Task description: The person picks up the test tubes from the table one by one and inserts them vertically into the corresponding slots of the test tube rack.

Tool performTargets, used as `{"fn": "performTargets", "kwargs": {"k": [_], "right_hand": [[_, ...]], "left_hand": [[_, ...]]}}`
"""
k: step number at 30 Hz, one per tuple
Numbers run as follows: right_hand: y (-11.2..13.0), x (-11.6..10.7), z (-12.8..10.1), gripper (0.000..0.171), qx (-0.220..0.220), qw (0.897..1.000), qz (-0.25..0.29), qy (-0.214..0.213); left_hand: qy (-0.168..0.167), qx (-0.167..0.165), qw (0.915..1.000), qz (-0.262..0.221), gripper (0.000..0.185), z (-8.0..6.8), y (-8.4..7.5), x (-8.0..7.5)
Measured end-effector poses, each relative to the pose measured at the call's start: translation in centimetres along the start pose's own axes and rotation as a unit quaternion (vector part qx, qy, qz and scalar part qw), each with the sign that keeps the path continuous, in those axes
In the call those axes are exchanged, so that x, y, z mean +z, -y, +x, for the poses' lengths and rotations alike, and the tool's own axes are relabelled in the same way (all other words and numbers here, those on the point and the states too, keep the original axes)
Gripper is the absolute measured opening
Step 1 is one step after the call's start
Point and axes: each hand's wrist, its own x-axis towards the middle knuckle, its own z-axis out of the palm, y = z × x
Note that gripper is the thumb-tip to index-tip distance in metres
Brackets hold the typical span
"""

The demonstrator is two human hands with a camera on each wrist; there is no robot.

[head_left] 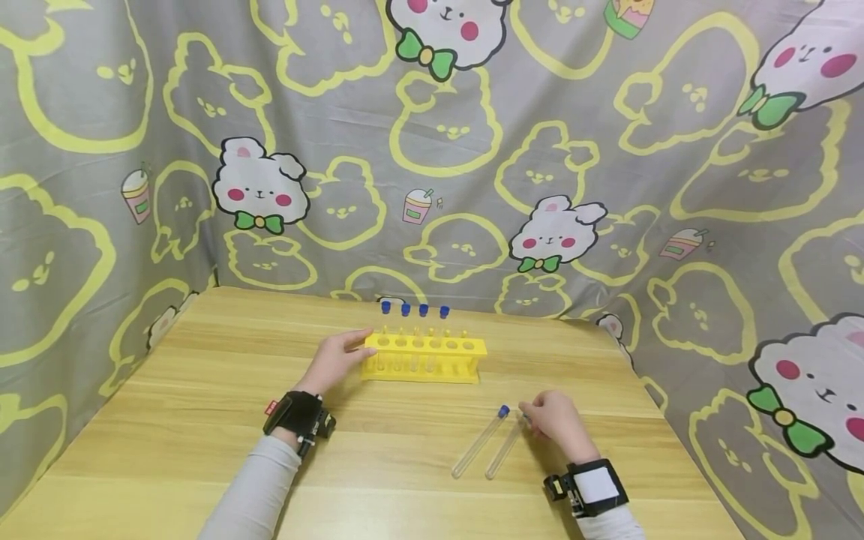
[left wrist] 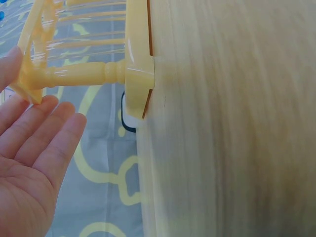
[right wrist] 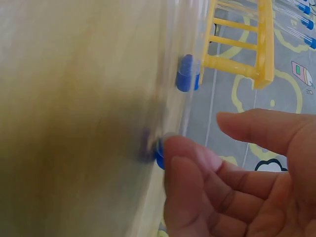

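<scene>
A yellow test tube rack (head_left: 425, 377) stands at mid-table, holding several clear tubes with blue caps (head_left: 423, 310). My left hand (head_left: 335, 362) grips the rack's left end, thumb on the top plate (left wrist: 29, 81) and fingertips against its edge. Two clear tubes lie on the wood in front of the rack: the left tube (head_left: 475, 448) has a blue cap (head_left: 503, 411), and the right tube (head_left: 502, 454) runs up to my right hand (head_left: 555, 421). In the right wrist view, its fingertips touch that tube's blue cap (right wrist: 160, 154), partly hiding it, while the thumb stands apart.
The wooden table (head_left: 378, 480) reaches back to a grey curtain (head_left: 466, 202) printed with cartoon animals, which also hangs along both sides. Some holes at the rack's right end (head_left: 468, 346) hold no tube.
</scene>
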Motion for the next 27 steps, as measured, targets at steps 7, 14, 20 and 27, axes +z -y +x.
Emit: {"fn": "performTargets", "kwargs": {"k": [7, 14, 20, 27], "right_hand": [[-0.22, 0.44, -0.19, 0.033, 0.02, 1.0, -0.015, 0.007], [-0.24, 0.54, -0.35, 0.029, 0.037, 0.999, -0.019, 0.017], [0.01, 0.61, -0.62, 0.033, 0.038, 0.999, -0.026, 0.023], [-0.01, 0.73, -0.62, 0.039, 0.049, 0.998, -0.01, 0.032]], "left_hand": [[0.004, 0.003, 1.0, -0.004, 0.056, -0.07, -0.08, 0.02], [0.0, 0.011, 0.9999, -0.002, 0.058, -0.1, 0.12, 0.06], [-0.002, 0.011, 0.9999, -0.006, 0.058, -0.14, 0.16, 0.13], [0.0, 0.01, 0.9999, -0.008, 0.058, -0.11, 0.1, 0.07]]}}
